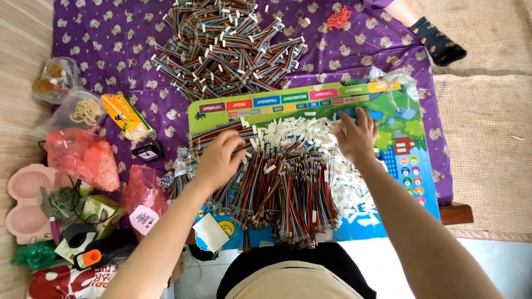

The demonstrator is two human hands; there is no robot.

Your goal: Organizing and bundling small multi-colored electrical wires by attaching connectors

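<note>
A thick spread of multicoloured ribbon-cable pieces with white connector ends (282, 188) lies on a colourful printed board (413, 160) in front of me. My left hand (219, 158) rests palm-down on the left part of that spread, fingers curled among the wires. My right hand (354, 135) presses flat on the white connector ends at the spread's upper right, fingers apart. Neither hand visibly lifts a piece. A second, tangled heap of the same cable pieces (227, 47) sits farther away on a purple patterned cloth (111, 33).
To the left lie clear bags of rubber bands (83, 111), a red plastic bag (83, 155), a pink tray (25, 199), a knife (49, 213) and an orange-capped tool (88, 257). Another person's socked foot (438, 41) rests at the top right beside a woven mat (487, 138).
</note>
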